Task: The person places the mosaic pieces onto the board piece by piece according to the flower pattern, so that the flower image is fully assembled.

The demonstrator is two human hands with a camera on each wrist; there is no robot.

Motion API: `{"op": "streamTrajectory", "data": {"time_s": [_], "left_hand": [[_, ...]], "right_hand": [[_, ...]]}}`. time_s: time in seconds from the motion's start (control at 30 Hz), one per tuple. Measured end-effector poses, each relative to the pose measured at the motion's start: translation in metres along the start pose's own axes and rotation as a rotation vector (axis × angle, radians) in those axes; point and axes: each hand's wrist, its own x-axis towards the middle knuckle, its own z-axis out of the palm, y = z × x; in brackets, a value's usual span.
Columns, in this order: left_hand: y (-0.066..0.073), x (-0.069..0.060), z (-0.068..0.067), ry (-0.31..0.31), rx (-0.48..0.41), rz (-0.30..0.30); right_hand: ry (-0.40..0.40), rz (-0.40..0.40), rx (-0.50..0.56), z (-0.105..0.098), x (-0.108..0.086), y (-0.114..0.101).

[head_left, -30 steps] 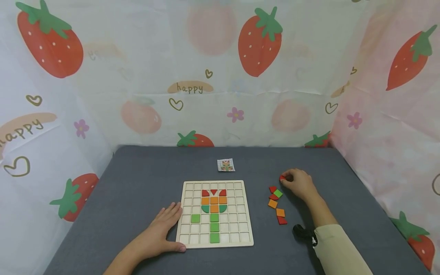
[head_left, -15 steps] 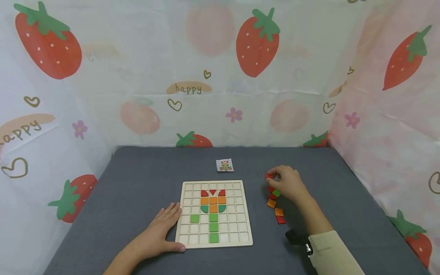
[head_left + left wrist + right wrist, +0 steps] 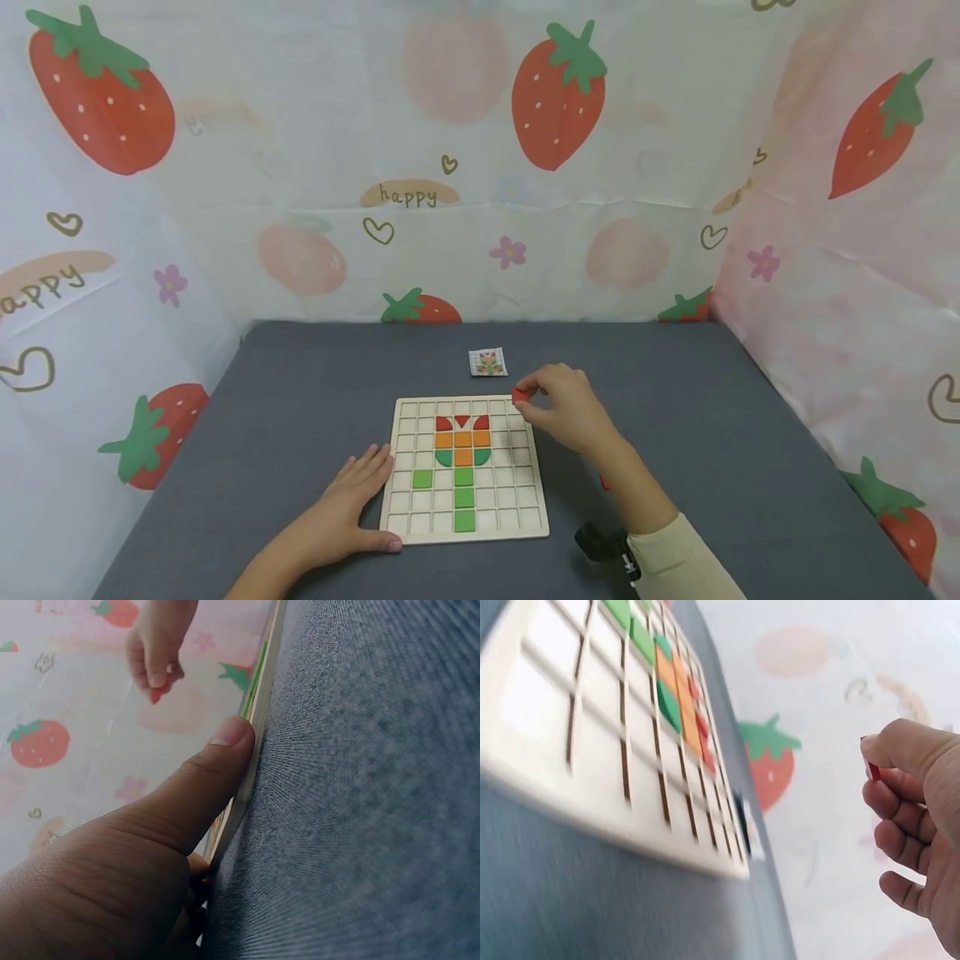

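My right hand (image 3: pixel 566 410) pinches a small red tile (image 3: pixel 520 396) between thumb and fingertips, above the far right corner of a pale wooden grid board (image 3: pixel 506 520). In the right wrist view the red tile (image 3: pixel 874 771) shows edge-on, raised off the board; its full shape cannot be made out. My left hand (image 3: pixel 337 510) rests against the board's left side, fingers extended, the thumb at the near left corner. In the left wrist view that thumb (image 3: pixel 195 780) touches the board's edge (image 3: pixel 259 724). Red, orange and green tiles, including an orange tile (image 3: pixel 462 439), form a flower-like pattern in the grid.
A small printed card (image 3: pixel 488 362) with a coloured pattern lies beyond the board. My right forearm hides most of the loose tiles; one red tile (image 3: pixel 605 482) peeks out. A black device (image 3: pixel 597 543) is at my right wrist. Strawberry-printed cloth walls surround the grey table (image 3: pixel 300 367).
My right hand has carried the red tile leftward from beside the loose tiles to above the board's far right corner. The left hand has stayed at the board's edge.
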Motion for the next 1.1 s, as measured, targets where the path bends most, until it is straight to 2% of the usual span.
{"op": "streamTrajectory", "data": {"time_s": [0.13, 0.33, 0.57, 0.8, 1.1], "left_hand": [[-0.001, 0.000, 0.001, 0.002, -0.003, 0.001], [-0.003, -0.001, 0.002, 0.009, -0.014, 0.006], [-0.002, -0.001, 0.000, 0.017, -0.004, 0.018], [-0.003, 0.000, 0.001, 0.021, 0.006, 0.020], [-0.003, 0.001, 0.001, 0.009, 0.007, 0.016]], "right_hand": [[0.007, -0.061, 0.009, 0.010, 0.001, -0.018], [-0.031, -0.115, 0.022, 0.024, 0.003, -0.044], [-0.081, -0.120, 0.006, 0.044, 0.004, -0.067], [-0.134, -0.107, -0.059, 0.063, 0.000, -0.077], [-0.215, -0.103, -0.122, 0.084, -0.005, -0.077]]}}
